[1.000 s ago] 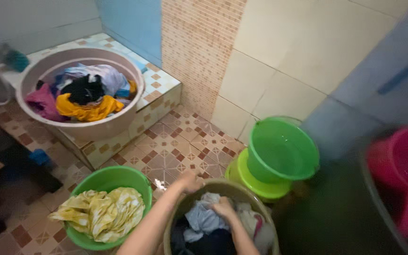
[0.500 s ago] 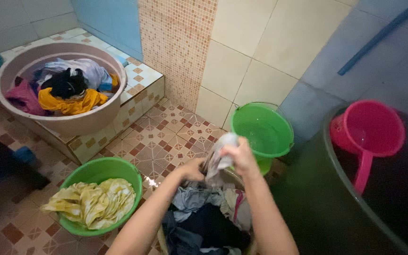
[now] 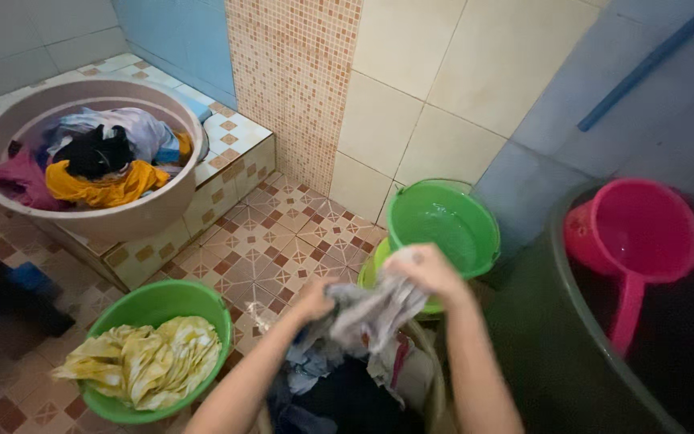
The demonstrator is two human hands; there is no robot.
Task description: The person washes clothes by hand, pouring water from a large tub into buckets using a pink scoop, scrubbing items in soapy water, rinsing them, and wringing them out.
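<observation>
Laundry fills the round beige basin at ten o'clock on a tiled ledge: pink, black, mustard cloth. Below it, a smooth green plastic tub holds crumpled yellow-white fabric. At six o'clock the left hand and right hand both grip a limp grey cloth, fingers closed, above a basin of dark clothes. Beyond stands a glossy green bucket; at three o'clock, a pink plastic dipper.
</observation>
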